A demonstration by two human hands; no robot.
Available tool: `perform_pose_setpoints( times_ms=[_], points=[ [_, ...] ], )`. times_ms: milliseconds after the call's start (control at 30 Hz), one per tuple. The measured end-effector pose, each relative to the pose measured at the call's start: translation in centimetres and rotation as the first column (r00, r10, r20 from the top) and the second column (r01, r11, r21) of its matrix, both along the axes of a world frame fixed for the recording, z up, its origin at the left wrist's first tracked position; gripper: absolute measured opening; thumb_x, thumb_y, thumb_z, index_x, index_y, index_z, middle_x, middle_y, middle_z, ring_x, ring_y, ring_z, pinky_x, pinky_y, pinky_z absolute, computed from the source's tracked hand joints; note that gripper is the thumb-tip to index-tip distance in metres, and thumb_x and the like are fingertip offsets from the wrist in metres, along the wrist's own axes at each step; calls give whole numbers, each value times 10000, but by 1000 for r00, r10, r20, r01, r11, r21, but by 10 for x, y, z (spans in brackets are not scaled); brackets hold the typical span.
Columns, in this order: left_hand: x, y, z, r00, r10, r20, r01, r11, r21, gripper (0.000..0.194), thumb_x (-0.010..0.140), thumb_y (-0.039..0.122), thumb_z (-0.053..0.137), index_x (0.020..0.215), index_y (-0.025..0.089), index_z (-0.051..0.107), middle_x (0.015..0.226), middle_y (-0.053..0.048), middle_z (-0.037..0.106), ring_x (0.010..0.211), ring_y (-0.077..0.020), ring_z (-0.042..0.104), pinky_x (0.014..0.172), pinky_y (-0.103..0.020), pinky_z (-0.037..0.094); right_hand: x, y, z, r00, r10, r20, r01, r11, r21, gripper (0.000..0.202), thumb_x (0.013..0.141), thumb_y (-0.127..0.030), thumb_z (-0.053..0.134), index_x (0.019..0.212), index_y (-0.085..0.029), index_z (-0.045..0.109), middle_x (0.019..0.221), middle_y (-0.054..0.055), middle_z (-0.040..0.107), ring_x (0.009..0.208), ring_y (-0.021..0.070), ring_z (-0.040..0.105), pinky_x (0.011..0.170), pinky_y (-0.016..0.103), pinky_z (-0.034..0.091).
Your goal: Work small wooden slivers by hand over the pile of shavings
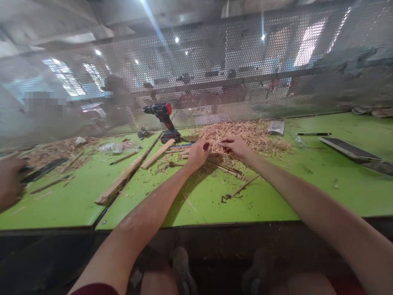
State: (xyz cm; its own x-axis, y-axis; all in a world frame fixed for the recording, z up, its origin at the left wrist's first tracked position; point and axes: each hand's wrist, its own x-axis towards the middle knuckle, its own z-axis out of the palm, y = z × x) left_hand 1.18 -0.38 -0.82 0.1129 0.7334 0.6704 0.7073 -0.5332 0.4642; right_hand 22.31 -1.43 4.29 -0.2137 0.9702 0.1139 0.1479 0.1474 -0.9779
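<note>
Both my hands are stretched out over the middle of the green table, a short gap between them. My left hand (pixel 199 153) is curled with its fingertips drawn together; whatever it may hold is too small to make out. Opposite it, my right hand (pixel 235 146) has thumb and fingers pinched, and nothing nameable shows in them. Behind the hands lies a heap of wood shavings (pixel 258 137). Thin wooden sticks (pixel 227 168) lie just below them, and a twig-like piece (pixel 245 185) rests nearer the table's front edge.
A cordless drill (pixel 166 121) stands behind a flat wood strip (pixel 158 153) and a longer wood piece (pixel 115 186). A plastic bottle (pixel 118 146) lies left. Another person's hand (pixel 10 180) is at far left. At right are a tablet-like device (pixel 350 148) and a small packet (pixel 276 127).
</note>
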Motion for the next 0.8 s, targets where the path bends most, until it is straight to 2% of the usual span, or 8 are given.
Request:
perform_pose_setpoints(
  times_ms=[100,200,300,400,533,633,800],
  points=[
    [0,0,0,1000,6,23,-6,1000,0,179,1002,185,679,825,202,699,823,-49,761,776,-200,664,820,-326,549,2,1,-1,992,-2,128,-12,995,104,133,901,-235,933,923,-127,858,721,32,739,670,131,587,681,279,473],
    [-2,1,2,995,26,94,-26,1000,6,161,995,180,672,839,202,704,808,-36,759,768,-196,675,804,-319,554,5,4,-3,968,-22,249,-16,988,151,137,936,-253,892,914,-121,861,657,21,701,607,125,534,634,279,419],
    [-6,3,5,986,47,161,-44,999,-20,155,1018,172,647,888,191,728,822,-44,774,772,-200,706,814,-323,577,8,7,-8,975,-55,216,34,994,101,103,969,-205,844,925,-112,850,643,14,666,576,114,501,588,267,375],
    [-8,3,6,989,38,141,-33,999,-40,155,1008,115,634,1046,164,777,977,-95,823,846,-222,747,873,-353,614,9,8,-11,988,-51,148,41,997,66,82,1003,-182,807,1001,-122,864,739,44,717,615,115,524,589,255,397],
    [-6,1,3,998,-56,32,56,998,-12,372,928,11,638,1225,170,795,1193,-130,824,979,-240,773,963,-375,636,9,9,-12,981,-12,193,-10,993,115,118,1006,-219,818,1057,-139,887,791,61,761,645,127,553,598,258,418],
    [-3,1,1,994,-107,-7,107,994,2,297,945,33,660,1165,168,806,1192,-128,816,959,-229,769,950,-365,639,7,10,-11,973,-6,229,-29,988,149,158,980,-254,847,1074,-137,898,764,52,758,633,129,558,600,258,419],
    [-1,4,1,995,-94,-34,93,995,-25,163,928,35,709,928,178,787,938,-72,808,873,-224,748,880,-342,616,5,8,-9,974,-12,228,-29,984,177,167,953,-257,861,1044,-122,901,744,53,758,628,136,573,622,272,442]
  ],
)
